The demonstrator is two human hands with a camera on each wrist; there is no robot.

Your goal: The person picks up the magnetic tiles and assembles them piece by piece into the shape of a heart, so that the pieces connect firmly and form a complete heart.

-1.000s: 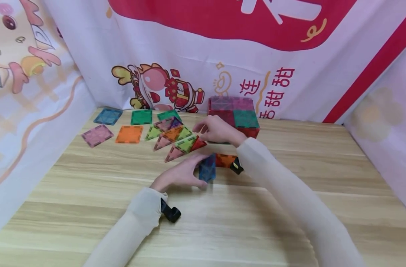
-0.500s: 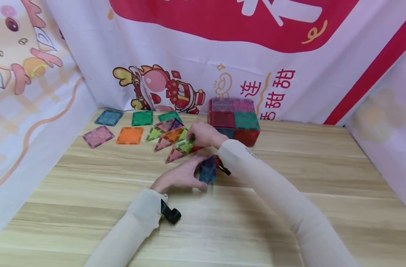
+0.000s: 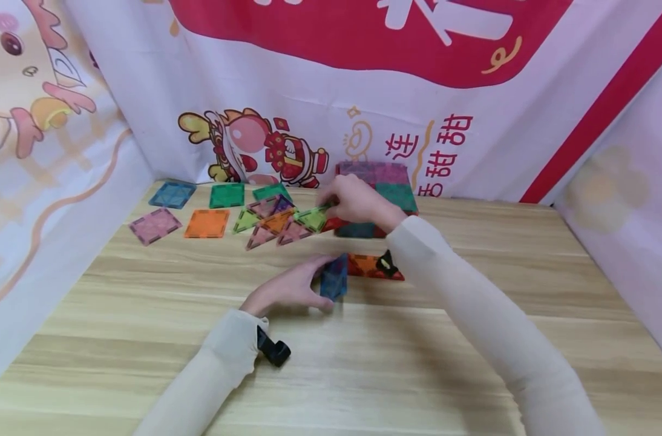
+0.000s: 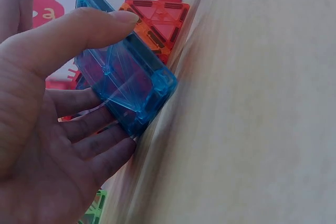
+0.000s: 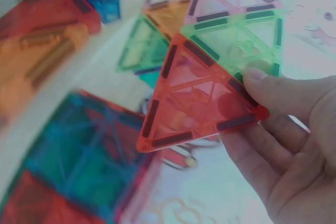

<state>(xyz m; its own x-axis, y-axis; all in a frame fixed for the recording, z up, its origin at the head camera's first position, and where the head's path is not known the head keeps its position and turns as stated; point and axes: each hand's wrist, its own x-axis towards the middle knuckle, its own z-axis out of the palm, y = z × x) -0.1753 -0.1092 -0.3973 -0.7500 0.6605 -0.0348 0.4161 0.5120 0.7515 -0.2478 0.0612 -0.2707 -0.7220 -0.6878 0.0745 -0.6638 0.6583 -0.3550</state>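
Observation:
My left hand [image 3: 290, 286] holds a translucent blue magnetic tile [image 4: 123, 66] upright on the table, thumb over its top edge and fingers behind it. Beside that tile stand red and orange tiles [image 3: 363, 265]. In my right hand [image 3: 358, 198] is a joined strip of triangular magnetic tiles. Its red triangle [image 5: 202, 98] and green triangle [image 5: 244, 40] lie at the fingers, the thumb pressing on the green one, and a pink triangle [image 3: 293, 232] follows at the far end. The strip looks raised beside the other triangles.
A box built of coloured tiles [image 3: 397, 195] stands behind my right hand, against the printed cloth. Several loose square tiles, among them an orange square [image 3: 207, 223] and a pink square [image 3: 155, 226], lie at the back left, beside flat triangles [image 3: 262, 207].
My right hand reached left to the triangles, took hold of the red-green-pink strip, and moved back and right with it. My left hand keeps its hold on the blue tile.

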